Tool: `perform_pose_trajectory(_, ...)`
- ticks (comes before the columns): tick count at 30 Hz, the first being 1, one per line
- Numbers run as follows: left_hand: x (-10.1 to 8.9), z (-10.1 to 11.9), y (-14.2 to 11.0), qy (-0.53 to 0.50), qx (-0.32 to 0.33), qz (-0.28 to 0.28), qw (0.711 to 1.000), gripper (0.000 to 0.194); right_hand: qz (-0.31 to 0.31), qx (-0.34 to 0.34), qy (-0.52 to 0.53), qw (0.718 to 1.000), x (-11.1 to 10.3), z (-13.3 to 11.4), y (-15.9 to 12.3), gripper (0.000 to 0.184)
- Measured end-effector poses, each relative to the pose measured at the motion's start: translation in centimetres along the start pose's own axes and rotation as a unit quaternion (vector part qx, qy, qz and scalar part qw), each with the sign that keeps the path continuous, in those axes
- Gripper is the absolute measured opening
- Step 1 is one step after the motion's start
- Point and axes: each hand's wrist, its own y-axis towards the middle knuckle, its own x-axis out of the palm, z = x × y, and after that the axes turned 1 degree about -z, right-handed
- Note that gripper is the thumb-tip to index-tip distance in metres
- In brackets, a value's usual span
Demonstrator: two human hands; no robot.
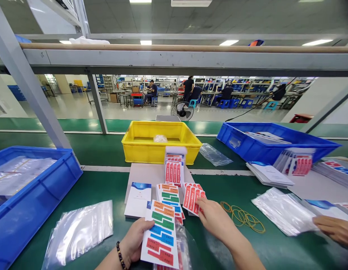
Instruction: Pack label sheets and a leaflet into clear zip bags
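My left hand (136,240), with a beaded bracelet at the wrist, is closed on a sticker sheet (162,234) printed in orange, green, blue and red. Behind it lies a fanned stack of similar multicoloured sheets (169,193). My right hand (214,215) pinches the lower right corner of a red sticker sheet (193,198) on a small fanned pile. Further back, more red sheets (174,171) lean in a stack. To the left sits a pile of white booklets (138,198) with a blue top. Clear plastic packaging (184,243) is partly hidden under the held sheet.
A yellow bin (159,152) stands ahead, with a blue bin (36,210) at left and another blue bin (241,150) at right. Clear bags (84,228) lie at left, rubber bands (244,216) at right. A co-worker's hand (335,227) touches bags (283,210) at far right.
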Motion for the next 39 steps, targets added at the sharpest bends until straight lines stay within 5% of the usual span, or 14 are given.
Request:
perform_pose_trajectory(6,0.2,0.0,0.2,-0.025,-0.009,-0.024,0.999,0.032,0.060,0.014,-0.069,0.996,0.9,-0.5,0.2,0.023)
perform_pose_trajectory(10,0.4,0.2,0.0,0.019,0.008,-0.005,1.000,0.027,0.122,-0.044,-0.044,0.991,1.7,0.8,0.3,0.019)
perform_pose_trajectory(12,0.3,0.2,0.0,0.023,0.003,0.012,1.000,0.024,0.223,-0.085,-0.019,0.971,1.4,0.9,0.2,0.026)
perform_pose_trajectory(16,0.0,-0.1,0.4,-0.005,0.020,0.012,1.000,0.025,0.424,-0.194,0.044,0.884,-0.2,-2.3,-0.7,0.023)
perform_pose_trajectory(21,0.0,-0.2,0.6,-0.073,0.011,-0.037,0.997,0.043,0.389,-0.370,0.051,0.842,0.1,-8.6,-1.8,0.023)
perform_pose_trajectory(30,0.0,-0.5,0.3,-0.015,0.085,-0.099,0.991,0.037,0.298,-0.393,0.060,0.868,2.0,-10.5,-2.0,0.024)
perform_pose_trajectory(34,-0.1,-0.7,0.2,0.033,0.110,-0.116,0.987,0.032,0.239,-0.347,0.149,0.894,1.3,-8.9,-1.7,0.023)
perform_pose_trajectory(39,-0.2,-1.0,0.0,0.074,0.084,-0.119,0.987,0.036,0.221,-0.119,0.313,0.916,1.2,-5.8,-0.3,0.016)
